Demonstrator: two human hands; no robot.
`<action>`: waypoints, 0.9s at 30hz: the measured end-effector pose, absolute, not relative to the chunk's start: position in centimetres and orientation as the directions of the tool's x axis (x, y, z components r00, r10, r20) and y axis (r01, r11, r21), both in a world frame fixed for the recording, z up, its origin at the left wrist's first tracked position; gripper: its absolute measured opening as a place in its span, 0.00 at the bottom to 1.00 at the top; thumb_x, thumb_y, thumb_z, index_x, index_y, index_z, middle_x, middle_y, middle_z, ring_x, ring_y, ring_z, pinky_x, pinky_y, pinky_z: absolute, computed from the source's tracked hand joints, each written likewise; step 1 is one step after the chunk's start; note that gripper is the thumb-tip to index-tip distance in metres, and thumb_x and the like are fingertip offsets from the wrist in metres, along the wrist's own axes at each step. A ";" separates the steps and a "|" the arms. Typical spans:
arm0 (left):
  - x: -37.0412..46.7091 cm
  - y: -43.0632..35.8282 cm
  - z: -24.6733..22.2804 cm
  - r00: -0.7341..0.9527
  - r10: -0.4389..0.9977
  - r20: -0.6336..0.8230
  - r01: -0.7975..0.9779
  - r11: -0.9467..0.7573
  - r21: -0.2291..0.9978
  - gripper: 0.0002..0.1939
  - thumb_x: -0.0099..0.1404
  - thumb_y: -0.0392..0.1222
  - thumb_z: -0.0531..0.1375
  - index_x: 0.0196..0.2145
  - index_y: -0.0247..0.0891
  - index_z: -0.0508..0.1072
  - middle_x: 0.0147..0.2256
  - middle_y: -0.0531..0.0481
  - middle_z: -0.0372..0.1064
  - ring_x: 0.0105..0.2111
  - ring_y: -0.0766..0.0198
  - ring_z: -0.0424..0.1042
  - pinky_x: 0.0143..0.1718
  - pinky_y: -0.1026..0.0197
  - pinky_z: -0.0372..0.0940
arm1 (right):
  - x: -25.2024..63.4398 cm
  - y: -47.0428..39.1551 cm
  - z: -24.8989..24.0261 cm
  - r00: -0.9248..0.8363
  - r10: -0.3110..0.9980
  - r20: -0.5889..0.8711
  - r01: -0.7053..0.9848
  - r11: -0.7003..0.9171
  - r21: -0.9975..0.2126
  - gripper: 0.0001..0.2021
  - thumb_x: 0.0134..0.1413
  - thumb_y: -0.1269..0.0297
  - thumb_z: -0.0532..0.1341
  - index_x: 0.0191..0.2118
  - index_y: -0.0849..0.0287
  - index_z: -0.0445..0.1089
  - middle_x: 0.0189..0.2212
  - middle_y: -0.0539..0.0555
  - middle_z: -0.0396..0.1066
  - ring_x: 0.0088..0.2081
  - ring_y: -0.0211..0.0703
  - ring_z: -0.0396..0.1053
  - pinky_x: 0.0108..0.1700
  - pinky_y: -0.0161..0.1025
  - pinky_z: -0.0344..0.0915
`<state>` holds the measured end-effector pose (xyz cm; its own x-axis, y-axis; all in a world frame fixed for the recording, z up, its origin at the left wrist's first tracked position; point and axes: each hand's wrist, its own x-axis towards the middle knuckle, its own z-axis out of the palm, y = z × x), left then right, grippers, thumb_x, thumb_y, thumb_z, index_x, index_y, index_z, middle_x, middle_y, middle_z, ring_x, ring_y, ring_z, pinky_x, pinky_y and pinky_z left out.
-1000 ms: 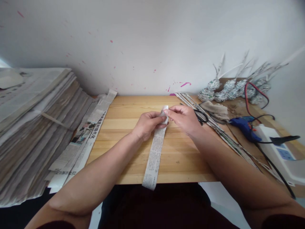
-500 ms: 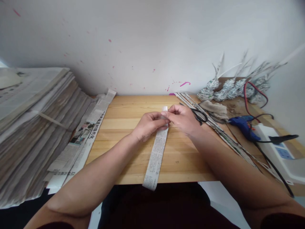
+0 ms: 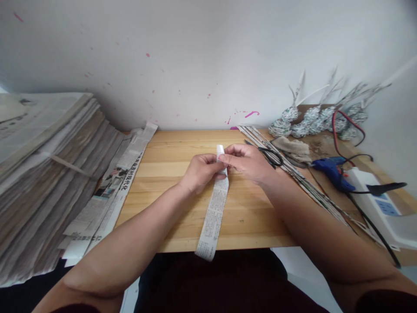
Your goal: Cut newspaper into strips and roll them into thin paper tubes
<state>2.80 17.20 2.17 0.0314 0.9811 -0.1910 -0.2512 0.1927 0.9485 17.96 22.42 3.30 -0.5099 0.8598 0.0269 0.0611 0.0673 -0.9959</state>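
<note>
A long newspaper strip runs from between my hands down past the table's front edge. Its upper end, narrower there, pokes out above my fingers. My left hand pinches the strip from the left, thumb and fingers closed on it. From the right, my right hand grips the same spot, its thumb lying across the paper and its fingertips almost meeting those of the left. How the paper is folded under the fingers is hidden. Black-handled scissors lie just right of my right hand.
A tall newspaper stack and loose cut strips fill the left side. To the right lie thin paper rods, a rag, a blue glue gun and a white power strip. Woven paper gourds stand by the wall.
Both hands have shifted slightly left along with the strip's upper end. More of that end shows above the fingers now. The lower end stays where it was.
</note>
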 end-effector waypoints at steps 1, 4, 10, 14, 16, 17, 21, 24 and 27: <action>2.7 17.3 2.2 0.029 0.980 -0.195 -0.251 0.196 0.948 0.14 0.48 0.44 0.73 0.27 0.32 0.78 0.29 0.45 0.75 0.30 0.64 0.73 0.31 0.61 0.71 | 18.1 22.5 3.5 -0.533 0.846 0.027 0.058 0.069 -0.996 0.16 0.44 0.51 0.73 0.32 0.58 0.75 0.23 0.48 0.72 0.23 0.35 0.67 0.26 0.35 0.64; 2.6 17.4 2.1 0.028 0.979 -0.202 -0.250 0.202 0.947 0.15 0.46 0.43 0.74 0.27 0.31 0.78 0.29 0.45 0.75 0.29 0.65 0.73 0.32 0.61 0.71 | 18.3 22.6 3.7 -0.546 0.837 0.032 0.065 0.080 -0.995 0.15 0.44 0.52 0.72 0.33 0.59 0.78 0.24 0.50 0.74 0.25 0.37 0.69 0.28 0.37 0.66; 2.8 17.5 1.7 0.044 0.982 -0.181 -0.245 0.186 0.952 0.15 0.48 0.45 0.74 0.28 0.31 0.79 0.29 0.46 0.74 0.30 0.65 0.73 0.33 0.61 0.70 | 18.1 22.6 3.0 -0.480 0.876 0.050 0.082 0.101 -0.992 0.13 0.45 0.53 0.71 0.29 0.59 0.76 0.22 0.49 0.73 0.23 0.37 0.69 0.29 0.37 0.67; 2.8 17.5 1.3 0.070 0.985 -0.159 -0.260 0.171 0.950 0.15 0.50 0.47 0.73 0.29 0.32 0.80 0.29 0.47 0.74 0.28 0.68 0.71 0.34 0.62 0.69 | 17.9 22.5 3.1 -0.442 0.896 0.045 0.090 0.094 -0.992 0.15 0.44 0.52 0.72 0.27 0.59 0.74 0.20 0.48 0.71 0.22 0.36 0.67 0.26 0.36 0.65; 2.8 17.5 1.3 0.070 0.986 -0.151 -0.266 0.165 0.950 0.15 0.50 0.47 0.73 0.29 0.32 0.80 0.29 0.49 0.74 0.27 0.70 0.69 0.35 0.62 0.69 | 17.9 22.5 3.3 -0.440 0.897 0.034 0.089 0.081 -0.993 0.16 0.42 0.52 0.73 0.26 0.59 0.74 0.19 0.48 0.71 0.21 0.35 0.66 0.25 0.36 0.64; 2.8 17.5 1.3 0.068 0.986 -0.153 -0.268 0.166 0.949 0.15 0.50 0.47 0.73 0.30 0.32 0.80 0.28 0.49 0.74 0.28 0.70 0.70 0.36 0.62 0.69 | 17.8 22.4 3.4 -0.443 0.896 0.025 0.081 0.067 -0.994 0.16 0.41 0.52 0.73 0.25 0.59 0.73 0.19 0.48 0.70 0.21 0.35 0.65 0.25 0.35 0.64; 3.0 17.3 1.5 0.074 0.984 -0.165 -0.272 0.179 0.946 0.15 0.48 0.43 0.74 0.31 0.32 0.79 0.30 0.48 0.76 0.31 0.68 0.73 0.40 0.60 0.69 | 17.7 22.3 3.5 -0.422 0.907 -0.008 0.026 0.003 -1.000 0.18 0.37 0.53 0.75 0.24 0.59 0.70 0.19 0.46 0.68 0.21 0.34 0.64 0.24 0.35 0.64; 3.2 17.2 1.6 0.057 0.988 -0.143 -0.285 0.153 0.946 0.16 0.46 0.40 0.74 0.32 0.33 0.77 0.30 0.48 0.76 0.31 0.66 0.74 0.39 0.59 0.70 | 17.5 22.1 3.4 -0.402 0.915 -0.030 0.017 -0.026 -1.000 0.19 0.36 0.54 0.76 0.24 0.58 0.67 0.19 0.46 0.67 0.22 0.34 0.65 0.24 0.35 0.64; 3.2 17.2 1.5 0.051 0.990 -0.128 -0.281 0.137 0.950 0.16 0.48 0.41 0.74 0.31 0.33 0.75 0.30 0.47 0.76 0.31 0.65 0.74 0.36 0.60 0.70 | 17.4 21.9 3.5 -0.407 0.912 -0.052 0.016 -0.049 -0.999 0.20 0.36 0.53 0.76 0.25 0.57 0.66 0.19 0.45 0.66 0.21 0.34 0.63 0.24 0.35 0.63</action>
<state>3.25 17.18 1.46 0.0514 0.9904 -0.1281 -0.2808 0.1374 0.9499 17.42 21.89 3.48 -0.4073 0.9118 -0.0517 0.0164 -0.0492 -0.9987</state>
